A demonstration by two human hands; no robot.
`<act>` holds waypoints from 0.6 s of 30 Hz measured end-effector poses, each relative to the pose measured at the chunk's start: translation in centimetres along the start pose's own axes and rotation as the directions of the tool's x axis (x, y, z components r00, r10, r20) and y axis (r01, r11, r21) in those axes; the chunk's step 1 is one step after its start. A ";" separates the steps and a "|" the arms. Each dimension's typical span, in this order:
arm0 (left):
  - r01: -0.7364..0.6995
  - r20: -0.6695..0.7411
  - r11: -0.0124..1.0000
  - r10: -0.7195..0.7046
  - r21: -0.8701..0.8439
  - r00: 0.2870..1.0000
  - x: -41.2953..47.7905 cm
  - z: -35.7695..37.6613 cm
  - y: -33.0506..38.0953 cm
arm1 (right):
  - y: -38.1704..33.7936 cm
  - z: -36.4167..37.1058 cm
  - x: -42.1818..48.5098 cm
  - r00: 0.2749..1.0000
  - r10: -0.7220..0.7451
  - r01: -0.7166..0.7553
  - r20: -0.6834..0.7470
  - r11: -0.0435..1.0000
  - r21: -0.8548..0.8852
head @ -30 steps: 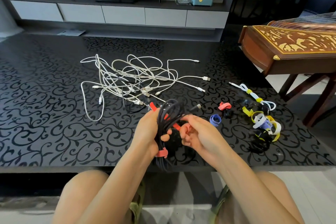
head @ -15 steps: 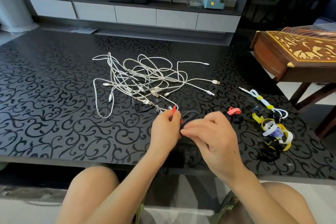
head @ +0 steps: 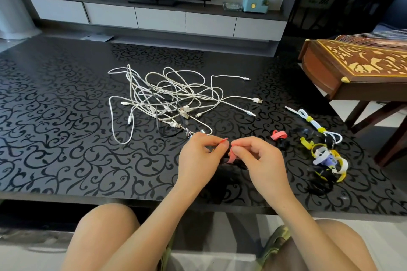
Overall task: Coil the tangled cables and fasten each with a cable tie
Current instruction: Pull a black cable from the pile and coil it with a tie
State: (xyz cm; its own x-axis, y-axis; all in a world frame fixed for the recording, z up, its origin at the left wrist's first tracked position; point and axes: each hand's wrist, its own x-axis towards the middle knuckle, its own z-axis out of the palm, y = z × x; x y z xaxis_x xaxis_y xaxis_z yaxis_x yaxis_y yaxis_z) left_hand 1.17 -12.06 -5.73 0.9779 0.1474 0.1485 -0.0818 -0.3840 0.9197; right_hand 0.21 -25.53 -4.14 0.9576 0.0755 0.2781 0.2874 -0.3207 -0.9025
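Observation:
A tangle of white cables [head: 174, 99] lies on the black patterned table [head: 66, 134]. Near the table's front, my left hand [head: 198, 158] and my right hand [head: 259, 160] both pinch a pink-red cable tie [head: 231, 156] that wraps a coiled black cable [head: 229, 174], which lies mostly hidden under my hands. A metal plug [head: 187, 132] pokes out past my left fingers. To the right lie a loose pink tie [head: 278, 135], a pile of yellow, white and purple ties [head: 328, 158], and a white cable [head: 312, 123] bound with yellow ties.
A wooden zither [head: 356, 68] on a stand juts in at the right edge. Beyond the table stands a low white TV cabinet [head: 158, 17] with a screen. My bare knees sit below the table's front edge.
The black coil was held up in my left hand; it now lies low on the table. Both hands moved onto the pink tie, pinching its ends. The camera shifted left.

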 end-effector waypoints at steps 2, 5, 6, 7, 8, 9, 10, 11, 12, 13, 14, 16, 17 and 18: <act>0.001 0.006 0.997 -0.001 -0.075 1.000 0.1 -0.2 -0.1 | 0.1 -0.1 0.2 0.996 0.085 -0.084 -0.010 0.994 0.065; -0.039 0.064 0.994 0.046 -0.104 0.997 -0.2 -0.5 0.1 | 0.2 -0.2 0.2 0.976 0.218 -0.210 -0.021 0.958 0.196; -0.043 0.091 0.993 0.053 -0.110 0.994 -0.4 -0.6 0.3 | 0.2 -0.1 0.2 0.965 0.261 -0.248 -0.025 0.939 0.240; -0.040 0.120 0.992 0.055 -0.121 0.991 -0.5 -0.6 0.4 | 0.2 -0.1 0.2 0.955 0.295 -0.277 -0.029 0.922 0.272; -0.035 0.149 0.990 0.056 -0.137 0.987 -0.7 -0.7 0.4 | 0.2 -0.1 0.2 0.947 0.318 -0.294 -0.037 0.911 0.289; -0.027 0.175 0.986 0.055 -0.162 0.983 -0.8 -0.8 0.5 | 0.1 -0.2 0.3 0.942 0.332 -0.304 -0.047 0.905 0.300; -0.012 0.193 0.981 0.050 -0.193 0.980 -0.8 -0.9 0.5 | 0.1 -0.2 0.3 0.938 0.341 -0.309 -0.059 0.902 0.303; 0.015 0.204 0.974 0.033 -0.227 0.978 -0.7 -1.0 0.5 | 0.0 -0.3 0.4 0.935 0.347 -0.312 -0.072 0.902 0.298; 0.046 0.208 0.967 0.007 -0.252 0.978 -0.7 -1.1 0.4 | 0.0 -0.3 0.4 0.934 0.349 -0.313 -0.082 0.906 0.286; 0.074 0.210 0.962 -0.018 -0.262 0.977 -0.6 -1.1 0.4 | -0.1 -0.4 0.4 0.934 0.345 -0.312 -0.087 0.911 0.270; 0.096 0.212 0.962 -0.040 -0.257 0.976 -0.6 -1.2 0.4 | -0.1 -0.4 0.4 0.936 0.340 -0.309 -0.089 0.916 0.255; 0.112 0.211 0.965 -0.062 -0.235 0.976 -0.6 -1.2 0.3 | -0.2 -0.3 0.4 0.940 0.330 -0.300 -0.088 0.921 0.250; 0.106 0.209 0.967 -0.057 -0.231 0.976 -0.6 -1.2 0.2 | -0.3 -0.2 0.4 0.941 0.326 -0.295 -0.088 0.921 0.256; 0.097 0.205 0.968 -0.049 -0.232 0.977 -0.6 -1.3 0.2 | -0.3 -0.2 0.3 0.942 0.322 -0.289 -0.091 0.921 0.261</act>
State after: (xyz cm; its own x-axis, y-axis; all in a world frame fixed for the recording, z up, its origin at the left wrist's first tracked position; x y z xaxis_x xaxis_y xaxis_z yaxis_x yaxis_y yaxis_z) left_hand 0.31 -11.06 -5.16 0.9994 -0.0242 0.0253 -0.0285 -0.1458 0.9889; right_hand 0.44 -25.60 -3.69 0.9930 -0.1181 0.0018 -0.0066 -0.0707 -0.9975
